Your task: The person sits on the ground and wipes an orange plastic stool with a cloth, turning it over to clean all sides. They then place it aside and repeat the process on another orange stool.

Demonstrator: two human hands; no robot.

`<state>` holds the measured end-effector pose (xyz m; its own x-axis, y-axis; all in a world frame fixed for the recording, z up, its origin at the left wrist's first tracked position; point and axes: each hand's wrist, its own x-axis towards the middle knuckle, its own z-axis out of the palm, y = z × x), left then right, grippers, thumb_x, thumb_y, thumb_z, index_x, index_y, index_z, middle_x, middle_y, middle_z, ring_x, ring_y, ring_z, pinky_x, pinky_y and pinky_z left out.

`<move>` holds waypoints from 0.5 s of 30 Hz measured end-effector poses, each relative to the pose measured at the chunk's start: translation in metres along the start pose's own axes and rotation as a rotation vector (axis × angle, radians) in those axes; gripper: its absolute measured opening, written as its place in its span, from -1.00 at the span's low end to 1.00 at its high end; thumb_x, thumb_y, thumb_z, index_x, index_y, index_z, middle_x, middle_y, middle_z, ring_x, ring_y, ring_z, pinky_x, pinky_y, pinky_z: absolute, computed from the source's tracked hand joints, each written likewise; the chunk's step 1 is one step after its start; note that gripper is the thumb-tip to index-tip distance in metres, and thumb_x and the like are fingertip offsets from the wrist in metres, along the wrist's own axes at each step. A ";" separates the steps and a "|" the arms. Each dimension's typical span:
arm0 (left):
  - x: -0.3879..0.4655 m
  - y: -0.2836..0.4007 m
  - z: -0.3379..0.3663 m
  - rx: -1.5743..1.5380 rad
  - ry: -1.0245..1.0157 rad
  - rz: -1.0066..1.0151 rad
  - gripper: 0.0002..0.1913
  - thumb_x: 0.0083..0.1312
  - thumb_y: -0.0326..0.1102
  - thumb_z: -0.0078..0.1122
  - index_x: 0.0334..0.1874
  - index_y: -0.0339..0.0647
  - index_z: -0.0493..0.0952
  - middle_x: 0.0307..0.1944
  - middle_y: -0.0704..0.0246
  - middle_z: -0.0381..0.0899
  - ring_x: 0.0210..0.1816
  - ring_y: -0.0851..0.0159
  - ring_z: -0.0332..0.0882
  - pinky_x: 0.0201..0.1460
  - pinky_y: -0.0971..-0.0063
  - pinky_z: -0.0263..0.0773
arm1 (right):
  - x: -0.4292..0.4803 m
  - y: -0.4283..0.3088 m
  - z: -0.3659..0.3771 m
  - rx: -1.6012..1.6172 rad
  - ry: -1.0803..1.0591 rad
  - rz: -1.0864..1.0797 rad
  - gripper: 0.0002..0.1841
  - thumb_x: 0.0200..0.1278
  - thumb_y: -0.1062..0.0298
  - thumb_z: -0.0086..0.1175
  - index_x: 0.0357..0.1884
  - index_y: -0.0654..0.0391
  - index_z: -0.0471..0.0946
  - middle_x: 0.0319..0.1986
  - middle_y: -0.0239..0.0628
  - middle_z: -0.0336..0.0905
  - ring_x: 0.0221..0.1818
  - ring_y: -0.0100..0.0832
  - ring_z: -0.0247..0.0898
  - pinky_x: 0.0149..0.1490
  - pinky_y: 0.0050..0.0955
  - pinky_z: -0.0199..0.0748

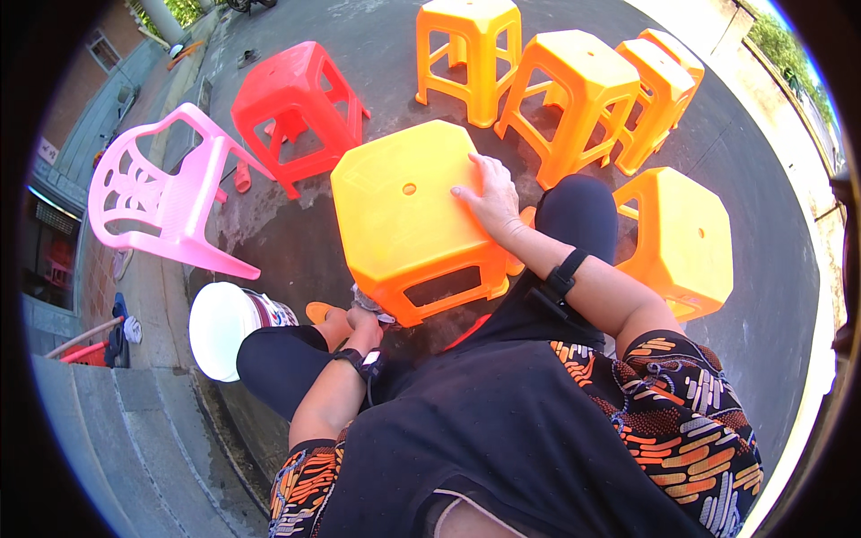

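Observation:
An orange plastic stool (403, 222) stands upright between my knees, its square top with cut corners facing up and a small hole in the middle. My right hand (494, 198) grips its right edge, thumb lying on the top. Low at the stool's near left side, my left hand (365, 321) holds a crumpled greyish cloth (366, 300) against the side or leg. The stool hides part of that cloth. To the left of my left knee is a white plastic bucket (218, 329); its inside cannot be made out.
Several orange stools (585, 60) stand ahead and right, one stool (696, 235) close by my right leg. A red stool (282, 87) and a pink plastic armchair (181, 202) are at left. Concrete steps (134, 430) rise at lower left, with shoes (120, 336) above them.

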<state>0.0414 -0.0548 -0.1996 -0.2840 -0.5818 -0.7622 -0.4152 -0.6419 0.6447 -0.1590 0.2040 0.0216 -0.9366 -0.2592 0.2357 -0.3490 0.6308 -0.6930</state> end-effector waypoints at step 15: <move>-0.025 -0.006 0.011 -0.043 -0.241 -0.348 -0.57 0.64 0.00 -0.43 0.14 -0.07 0.44 0.02 0.13 0.62 -0.08 -0.13 0.57 -0.19 -0.14 0.61 | 0.026 -0.004 -0.042 0.995 -0.492 0.736 0.00 0.03 0.56 0.40 0.57 0.13 0.14 0.39 -0.02 0.32 0.40 -0.02 0.36 0.44 -0.06 0.43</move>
<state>0.0419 -0.0310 -0.1847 -0.3289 -0.1967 -0.9237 -0.4869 -0.8027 0.3443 -0.1834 0.2252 0.0592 -0.7139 -0.4592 -0.5287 0.5986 -0.0084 -0.8010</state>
